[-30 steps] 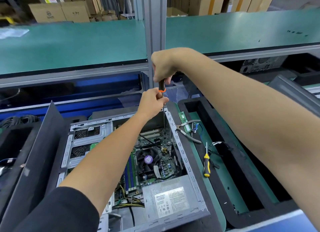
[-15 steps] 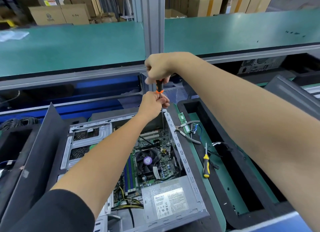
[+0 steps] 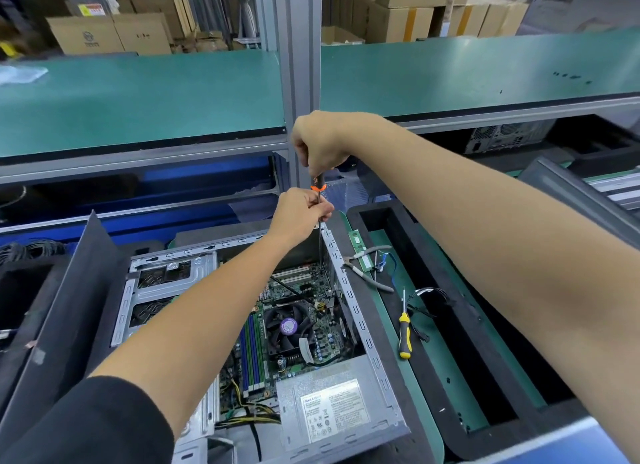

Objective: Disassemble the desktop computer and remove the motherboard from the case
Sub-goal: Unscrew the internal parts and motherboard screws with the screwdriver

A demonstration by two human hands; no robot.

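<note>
Left hand (image 3: pixel 300 211) has slid up the screwdriver (image 3: pixel 319 207) shaft.

Green-topped shelf (image 3: pixel 138 96) on aluminium post (image 3: pixel 299 65); seemingly stacked cardboard boxes (image 3: pixel 398 13) behind.

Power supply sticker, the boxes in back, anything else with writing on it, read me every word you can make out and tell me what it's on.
None can be read.
Power supply label: dense print and a blue logo, too small.
Purple fan sticker: blurred.
Cardboard box: faint round logo, unreadable.
Yellow tag above it: blurred.

case (image 3: pixel 349 292): bare metal (matt) | boxes (image 3: pixel 114 33): cardboard | bench mat (image 3: pixel 138 99): smooth
</note>
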